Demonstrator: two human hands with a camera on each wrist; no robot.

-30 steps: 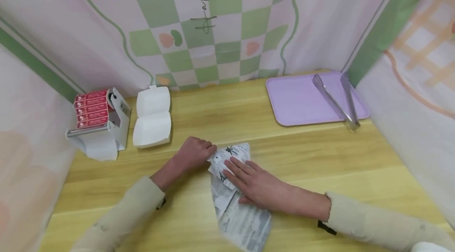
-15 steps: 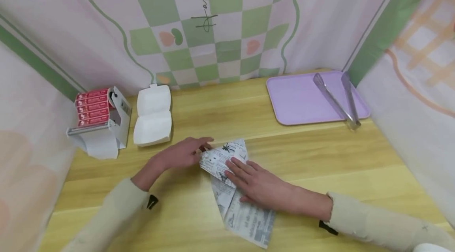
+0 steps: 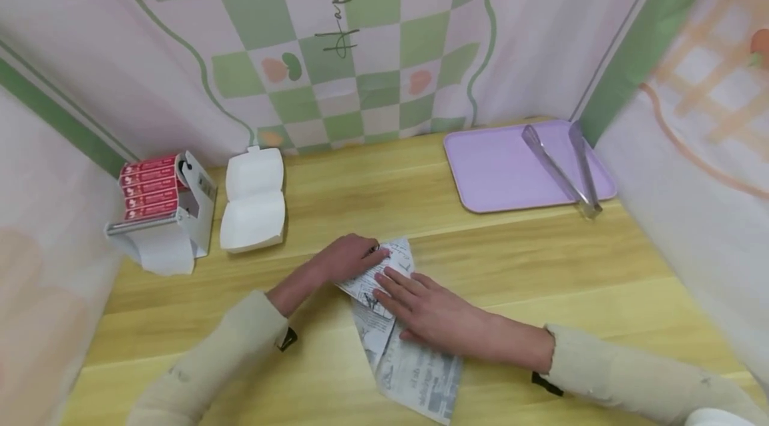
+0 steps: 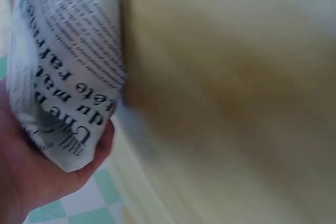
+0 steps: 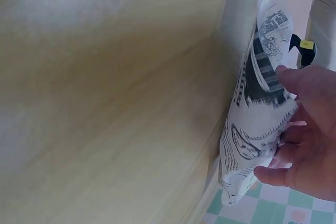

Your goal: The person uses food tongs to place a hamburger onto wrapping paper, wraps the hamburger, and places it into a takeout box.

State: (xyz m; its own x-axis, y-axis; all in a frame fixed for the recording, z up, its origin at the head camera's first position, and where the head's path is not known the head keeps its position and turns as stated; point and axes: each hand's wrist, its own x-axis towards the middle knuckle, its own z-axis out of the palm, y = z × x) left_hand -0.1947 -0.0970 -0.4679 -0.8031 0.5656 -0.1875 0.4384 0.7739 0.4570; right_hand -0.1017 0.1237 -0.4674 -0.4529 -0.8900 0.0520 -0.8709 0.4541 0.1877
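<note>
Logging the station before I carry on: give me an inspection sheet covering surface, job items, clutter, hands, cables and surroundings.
Surface: wood-grain table, planks running crosswise.
Job items: printed paper, folded, on the table.
Clutter: lilac tray, back right, with metal tongs whose joined end reaches past its near edge; open white box and dispenser with red label roll, back left.
Left hand: at the paper's far part; whether it grips cannot be told.
Right hand: fingers extended, resting on the paper.
Cables: nothing seen.
Surroundings: patterned cloth behind and on both sides.
</note>
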